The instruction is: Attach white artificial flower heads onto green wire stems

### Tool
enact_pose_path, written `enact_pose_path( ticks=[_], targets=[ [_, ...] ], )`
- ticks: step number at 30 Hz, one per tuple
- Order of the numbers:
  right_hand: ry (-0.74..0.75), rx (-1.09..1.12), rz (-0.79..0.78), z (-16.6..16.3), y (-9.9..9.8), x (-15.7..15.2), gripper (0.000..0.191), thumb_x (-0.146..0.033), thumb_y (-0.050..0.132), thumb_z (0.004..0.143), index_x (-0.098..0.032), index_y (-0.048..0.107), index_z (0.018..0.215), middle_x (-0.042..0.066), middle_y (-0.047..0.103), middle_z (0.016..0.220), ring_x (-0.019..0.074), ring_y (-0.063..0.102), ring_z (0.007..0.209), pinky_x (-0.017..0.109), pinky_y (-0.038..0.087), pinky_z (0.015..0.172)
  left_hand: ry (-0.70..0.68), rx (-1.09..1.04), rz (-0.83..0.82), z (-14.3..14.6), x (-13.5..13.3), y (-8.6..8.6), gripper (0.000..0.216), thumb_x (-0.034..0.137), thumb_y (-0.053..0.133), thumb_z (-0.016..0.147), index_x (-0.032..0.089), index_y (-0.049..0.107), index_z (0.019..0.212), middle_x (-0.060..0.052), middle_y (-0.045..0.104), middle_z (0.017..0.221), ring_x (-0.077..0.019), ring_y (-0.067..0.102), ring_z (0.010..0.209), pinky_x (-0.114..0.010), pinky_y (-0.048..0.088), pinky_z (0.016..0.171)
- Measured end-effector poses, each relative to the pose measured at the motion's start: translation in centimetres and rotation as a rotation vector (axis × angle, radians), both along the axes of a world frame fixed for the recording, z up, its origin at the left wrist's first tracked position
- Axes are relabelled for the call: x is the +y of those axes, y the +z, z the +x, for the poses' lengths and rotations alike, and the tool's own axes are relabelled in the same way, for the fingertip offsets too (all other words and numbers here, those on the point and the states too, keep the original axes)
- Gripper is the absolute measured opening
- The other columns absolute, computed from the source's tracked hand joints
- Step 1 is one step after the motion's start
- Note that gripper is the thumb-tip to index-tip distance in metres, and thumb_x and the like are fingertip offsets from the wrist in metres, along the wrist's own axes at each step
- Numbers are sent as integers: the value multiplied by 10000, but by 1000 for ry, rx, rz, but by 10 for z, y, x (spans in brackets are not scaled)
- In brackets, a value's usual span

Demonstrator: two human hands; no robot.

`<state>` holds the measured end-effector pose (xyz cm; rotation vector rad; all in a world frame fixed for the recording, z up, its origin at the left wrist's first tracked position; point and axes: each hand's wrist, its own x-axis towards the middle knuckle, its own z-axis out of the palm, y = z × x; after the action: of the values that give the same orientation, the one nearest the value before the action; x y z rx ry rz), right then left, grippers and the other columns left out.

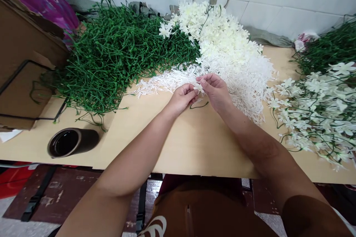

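Both my hands meet over the middle of the table, pinched on a single white artificial flower (198,88). My left hand (184,96) grips its left side between thumb and fingers. My right hand (215,89) pinches it from the right, its fingertips hiding part of the petals. Just below the hands a thin green stem (199,106) curves over the tabletop. Right behind them spreads a heap of thin white plastic pieces (244,85), and beyond that a pile of cream-white flower heads (222,37).
A big mass of green plastic stems (119,48) covers the back left. Stemmed white flowers (319,114) lie at the right, with more green stems (330,46) behind. A dark cup (87,141) stands near the left front edge, beside a cardboard box (25,63). A tiled wall (278,0) closes the back.
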<state>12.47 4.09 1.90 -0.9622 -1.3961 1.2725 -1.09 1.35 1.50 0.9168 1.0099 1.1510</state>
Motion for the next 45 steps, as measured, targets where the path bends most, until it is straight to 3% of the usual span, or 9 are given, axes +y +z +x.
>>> enact_pose_path(
  ticks=[7, 12, 28, 32, 36, 39, 45],
  targets=[
    [12, -83, 62, 6, 10, 2, 161, -340, 702, 793, -230, 586, 784, -9, 607, 759, 134, 549, 727, 293, 476, 728, 6, 6, -1, -2, 0, 0, 226, 141, 726, 760, 165, 526, 659, 46, 577, 533, -45, 474, 439, -171, 367, 446],
    [-98, -441, 369, 12, 19, 0, 117, -156, 636, 793, -227, 584, 716, 9, 655, 778, 173, 584, 818, 350, 468, 830, 14, 11, -12, -3, 0, 1, 215, 114, 701, 764, 166, 523, 654, 47, 570, 517, -50, 474, 421, -178, 368, 440],
    [16, -612, 799, 20, 4, 11, 104, -167, 574, 848, -208, 593, 755, 39, 672, 778, 197, 585, 806, 364, 467, 756, 29, -4, -23, -5, 0, 3, 174, 94, 685, 746, 160, 555, 653, 46, 567, 516, -58, 494, 448, -173, 385, 462],
    [29, -567, 704, 21, 1, 12, 73, -185, 601, 826, -209, 607, 757, 40, 675, 799, 197, 600, 837, 378, 486, 791, 19, 3, 8, -9, 1, 1, 173, 144, 741, 720, 157, 577, 670, 34, 601, 547, -58, 505, 473, -179, 401, 496],
    [58, -362, 386, 19, 0, 13, 56, -230, 668, 773, -199, 622, 763, 62, 693, 940, 206, 636, 956, 384, 528, 833, -1, -22, 62, -12, 3, -3, 237, 233, 819, 670, 158, 595, 686, 27, 621, 573, -66, 515, 505, -191, 398, 517],
    [145, -226, 197, 17, 1, 14, 160, -301, 732, 741, -193, 614, 734, 39, 686, 845, 176, 645, 836, 352, 541, 765, -25, -37, 109, -13, 3, -4, 311, 311, 872, 621, 154, 610, 683, 22, 628, 597, -71, 535, 539, -199, 407, 540],
    [155, -56, 70, 16, 8, 15, 405, -474, 879, 595, -183, 618, 701, -22, 602, 653, 94, 537, 602, 269, 467, 602, -10, -29, 111, -13, 4, -3, 335, 400, 848, 680, 165, 612, 716, 5, 660, 655, -84, 559, 561, -218, 412, 544]
  ],
)
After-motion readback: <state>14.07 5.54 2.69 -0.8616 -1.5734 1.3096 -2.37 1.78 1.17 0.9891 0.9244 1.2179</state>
